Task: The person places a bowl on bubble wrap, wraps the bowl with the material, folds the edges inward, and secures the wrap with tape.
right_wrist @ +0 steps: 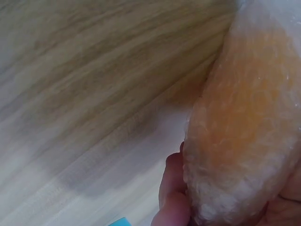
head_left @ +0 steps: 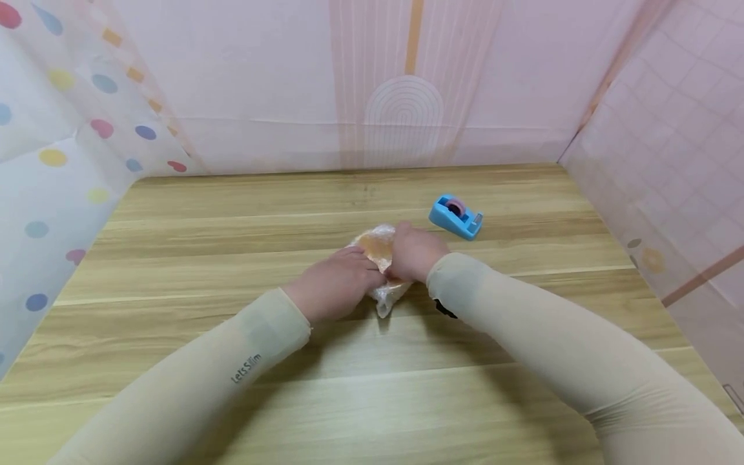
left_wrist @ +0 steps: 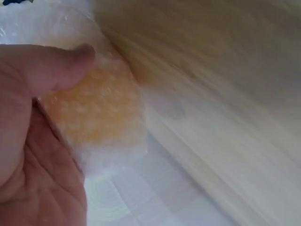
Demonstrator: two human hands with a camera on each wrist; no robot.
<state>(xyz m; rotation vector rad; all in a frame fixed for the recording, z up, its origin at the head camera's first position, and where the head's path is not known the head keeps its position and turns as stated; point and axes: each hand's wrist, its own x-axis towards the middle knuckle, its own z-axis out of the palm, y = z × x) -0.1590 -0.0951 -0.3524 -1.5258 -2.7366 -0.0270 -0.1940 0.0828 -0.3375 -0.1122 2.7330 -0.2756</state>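
Note:
An orange item wrapped in clear bubble wrap [head_left: 376, 249] is between my two hands, near the middle of the table; the wrap hides what kind of item it is. My left hand [head_left: 337, 284] grips the bundle from the left, and the left wrist view shows its thumb lying across the bubble wrap [left_wrist: 99, 108]. On the other side, my right hand [head_left: 417, 253] holds the bundle with fingers [right_wrist: 173, 188] curled around its edge. A twisted end of the wrap pokes out toward me below the hands.
A blue tape dispenser [head_left: 455, 216] with a pinkish roll stands beyond my right hand. The wooden table [head_left: 232, 213] meets a pink patterned backdrop [head_left: 261, 84] at its far edge, with more patterned sheets on the left and right.

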